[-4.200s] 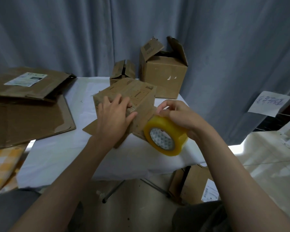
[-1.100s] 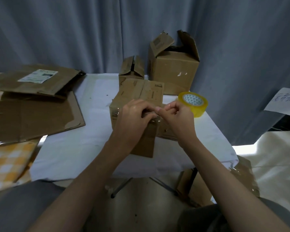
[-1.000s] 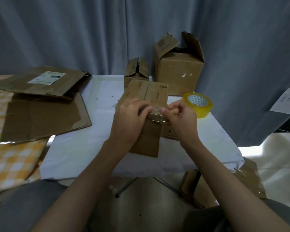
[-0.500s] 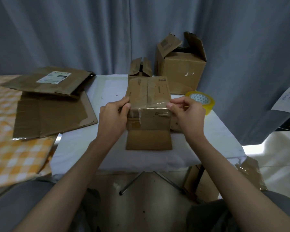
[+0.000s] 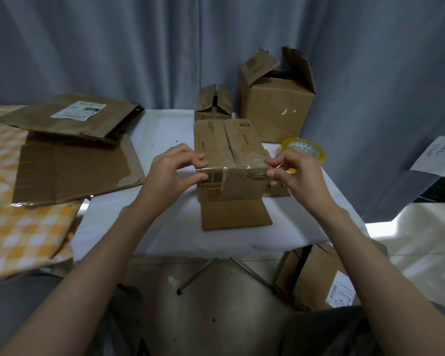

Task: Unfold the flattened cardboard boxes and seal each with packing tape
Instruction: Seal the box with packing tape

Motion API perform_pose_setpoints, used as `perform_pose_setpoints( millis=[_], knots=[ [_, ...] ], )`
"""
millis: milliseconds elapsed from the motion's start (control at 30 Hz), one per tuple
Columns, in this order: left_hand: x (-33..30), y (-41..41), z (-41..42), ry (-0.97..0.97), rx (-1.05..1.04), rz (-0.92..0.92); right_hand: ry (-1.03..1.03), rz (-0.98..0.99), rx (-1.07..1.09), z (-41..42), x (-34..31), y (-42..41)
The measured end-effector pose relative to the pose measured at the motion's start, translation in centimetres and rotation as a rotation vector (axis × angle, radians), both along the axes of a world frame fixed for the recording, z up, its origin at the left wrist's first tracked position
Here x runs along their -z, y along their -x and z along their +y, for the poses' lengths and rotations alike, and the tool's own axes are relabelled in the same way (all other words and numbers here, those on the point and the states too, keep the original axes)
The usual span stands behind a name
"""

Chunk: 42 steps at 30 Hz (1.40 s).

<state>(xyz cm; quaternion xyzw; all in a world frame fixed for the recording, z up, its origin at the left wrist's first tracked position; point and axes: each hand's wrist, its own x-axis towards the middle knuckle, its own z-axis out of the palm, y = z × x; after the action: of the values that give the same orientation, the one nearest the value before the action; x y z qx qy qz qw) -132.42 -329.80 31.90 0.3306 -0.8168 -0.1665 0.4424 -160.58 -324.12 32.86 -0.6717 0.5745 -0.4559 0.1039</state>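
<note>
Tape roll [image 5: 303, 152] now set down right of centre on the bench [image 5: 165, 129]; left hand [image 5: 174, 172] and right hand [image 5: 296, 173] pinch the centre-frame box [image 5: 229, 155] edges, pressing fresh tape flat—seam nearly sealed.

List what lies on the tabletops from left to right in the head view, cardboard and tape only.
flattened cardboard stack → small open box at the back → box being sealed → large open box → tape roll
</note>
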Motion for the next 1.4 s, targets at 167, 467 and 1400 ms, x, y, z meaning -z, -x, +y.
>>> perform_pose_setpoints(
  millis=[167,467,1400],
  knots=[
    [0.6,1.1,-0.1,0.129,-0.120,-0.089,0.207,0.178,0.031,-0.1,1.7,-0.7],
    [0.3,4.3,-0.1,0.178,-0.242,-0.131,0.193,0.395,0.172,-0.9,0.6,-2.9],
    [-3.7,0.5,-0.8,-0.055,-0.088,-0.130,0.085,0.112,0.022,-1.2,-0.1,-0.3]
  ],
)
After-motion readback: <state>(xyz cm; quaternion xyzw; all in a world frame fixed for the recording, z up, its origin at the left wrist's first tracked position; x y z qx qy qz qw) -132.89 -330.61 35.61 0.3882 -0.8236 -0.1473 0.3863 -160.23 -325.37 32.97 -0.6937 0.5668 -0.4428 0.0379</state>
